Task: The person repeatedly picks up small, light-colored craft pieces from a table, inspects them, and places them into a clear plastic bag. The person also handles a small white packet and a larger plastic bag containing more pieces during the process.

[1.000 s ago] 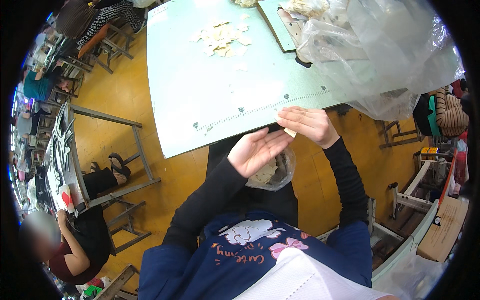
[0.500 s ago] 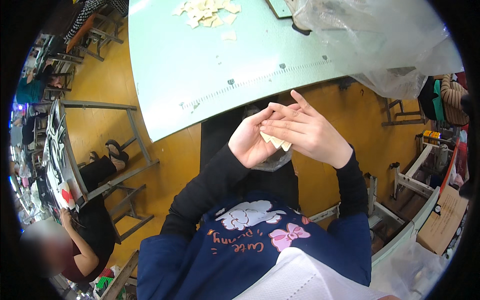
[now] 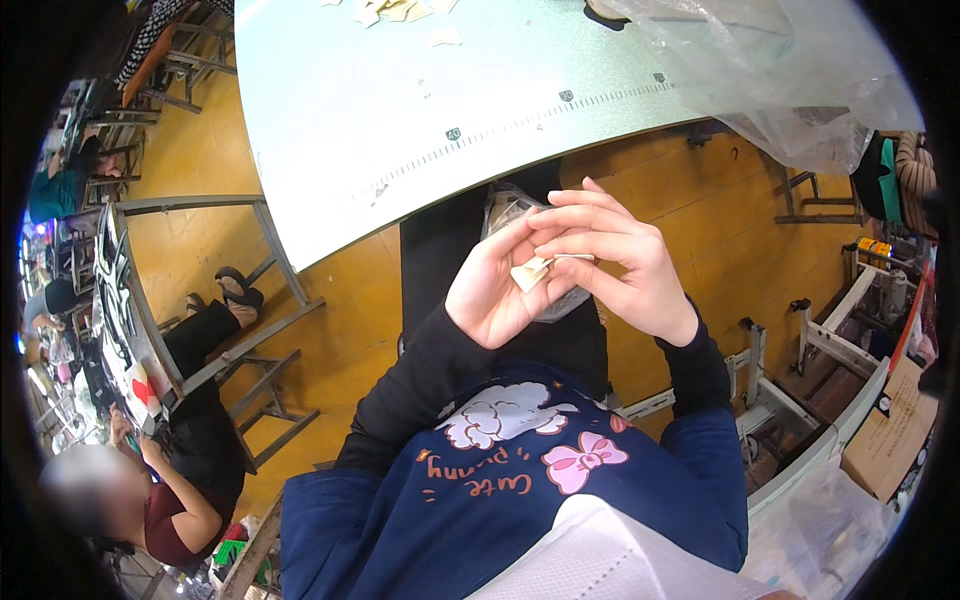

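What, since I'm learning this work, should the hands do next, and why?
I'd probably straighten the small cream pieces together: they lie at uneven angles in the upturned left hand, and the right hand is right beside them, its thumb and fingers close enough to nudge them.

A metal-framed table [image 3: 190, 203] stands on yellow floor [image 3: 720, 240].

Matt cream pieces [image 3: 528, 275], smooth glossy tabletop [image 3: 320, 140], crinkled plastic sheeting [image 3: 800, 80], matt cardboard box [image 3: 888, 440].
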Tool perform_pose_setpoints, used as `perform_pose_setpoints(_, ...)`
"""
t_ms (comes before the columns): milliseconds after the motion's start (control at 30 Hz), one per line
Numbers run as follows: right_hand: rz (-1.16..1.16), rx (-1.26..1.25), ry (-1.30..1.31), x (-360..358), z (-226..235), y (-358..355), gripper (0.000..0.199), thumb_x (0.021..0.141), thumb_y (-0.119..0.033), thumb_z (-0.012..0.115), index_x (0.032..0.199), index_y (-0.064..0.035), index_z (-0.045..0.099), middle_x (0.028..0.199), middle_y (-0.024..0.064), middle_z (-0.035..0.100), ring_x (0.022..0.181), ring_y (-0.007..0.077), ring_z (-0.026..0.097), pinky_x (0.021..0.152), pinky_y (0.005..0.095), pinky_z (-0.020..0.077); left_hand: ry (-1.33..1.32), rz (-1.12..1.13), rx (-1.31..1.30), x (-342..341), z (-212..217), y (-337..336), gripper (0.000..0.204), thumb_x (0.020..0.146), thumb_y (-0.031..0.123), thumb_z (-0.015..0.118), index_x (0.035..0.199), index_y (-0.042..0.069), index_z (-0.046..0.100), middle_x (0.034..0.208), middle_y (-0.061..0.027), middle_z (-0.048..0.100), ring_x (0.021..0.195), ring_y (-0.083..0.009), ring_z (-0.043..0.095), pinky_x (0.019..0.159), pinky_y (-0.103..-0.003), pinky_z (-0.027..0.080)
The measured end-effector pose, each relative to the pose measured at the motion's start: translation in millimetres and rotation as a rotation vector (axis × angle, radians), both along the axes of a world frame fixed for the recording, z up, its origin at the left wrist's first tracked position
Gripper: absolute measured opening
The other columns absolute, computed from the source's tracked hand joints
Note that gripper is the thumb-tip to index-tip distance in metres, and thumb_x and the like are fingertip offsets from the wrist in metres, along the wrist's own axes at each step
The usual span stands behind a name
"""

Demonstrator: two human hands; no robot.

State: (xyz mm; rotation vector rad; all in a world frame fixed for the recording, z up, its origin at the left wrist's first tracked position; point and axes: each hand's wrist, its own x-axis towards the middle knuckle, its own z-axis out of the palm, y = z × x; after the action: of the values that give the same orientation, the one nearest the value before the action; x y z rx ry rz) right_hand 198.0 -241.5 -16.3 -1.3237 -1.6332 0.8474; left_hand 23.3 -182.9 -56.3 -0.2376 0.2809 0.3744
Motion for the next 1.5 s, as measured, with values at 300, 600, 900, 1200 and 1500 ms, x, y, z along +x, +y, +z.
perform_pose_setpoints(300, -0.271, -0.189, 0.368, -11.5, -4.8, 1.9, 0.013, 0.09, -0.013, 0.069, 0.092, -0.003, 0.078, 0.101, 0.0106, 0.075, 0.122, 0.0264, 0.059, 0.116, 0.0455, 0.0292, -0.003, 0.022, 0.011, -0.2, 3.1, -6.5, 0.043, 0.109, 0.029, 0.032, 0.136, -0.002, 0.043, 0.134, -0.0166, 0.053, 0.124, -0.0255, 0.056, 0.106, -0.042, 0.049)
perform_pose_setpoints(600, -0.35, -0.195, 0.497, -1.7, 7.1, -13.6, 0.018, 0.096, -0.013, 0.063, 0.095, 0.0, 0.075, 0.084, 0.0132, 0.076, 0.114, 0.0264, 0.066, 0.119, 0.0471, 0.0235, -0.053, 0.258, 0.152, -45.6, 24.1, 10.3, 0.06, 0.109, 0.034, 0.026, 0.155, -0.001, 0.013, 0.163, -0.0189, 0.015, 0.15, -0.0282, 0.022, 0.121, -0.043, 0.027)
perform_pose_setpoints(900, -0.222, 0.056, -0.088, -34.4, 4.5, -15.5, 0.037, 0.074, -0.011, 0.081, 0.109, -0.0033, 0.07, 0.1, 0.0097, 0.066, 0.091, 0.0251, 0.063, 0.076, 0.0336, 0.0514, 0.144, 0.203, 0.295, -47.9, 25.1, 6.6, 0.061, 0.108, 0.037, 0.03, 0.155, -0.001, 0.019, 0.161, -0.0177, 0.022, 0.148, -0.0273, 0.027, 0.117, -0.039, 0.033)
perform_pose_setpoints(1200, -0.342, -0.003, -0.039, -76.2, 0.1, -6.2, 0.032, 0.075, -0.008, 0.081, 0.104, -0.0042, 0.068, 0.092, 0.0076, 0.062, 0.073, 0.0195, 0.061, 0.064, 0.0304, 0.0506, 0.267, 0.195, 0.464, -17.8, 25.8, -15.1, 0.058, 0.108, 0.035, 0.033, 0.155, 0.003, 0.025, 0.16, -0.0129, 0.03, 0.142, -0.0229, 0.036, 0.115, -0.038, 0.031)
perform_pose_setpoints(1500, -0.349, -0.097, 0.291, -47.6, 8.5, -18.9, 0.02, 0.079, 0.005, 0.075, 0.098, 0.0005, 0.069, 0.087, 0.0047, 0.064, 0.07, 0.0076, 0.057, 0.063, 0.0217, 0.0447, 0.404, 0.244, 0.366, -34.8, 32.7, -4.5, 0.048, 0.106, 0.026, 0.042, 0.149, 0.004, 0.037, 0.146, -0.0131, 0.047, 0.12, -0.0186, 0.056, 0.082, -0.024, 0.054)
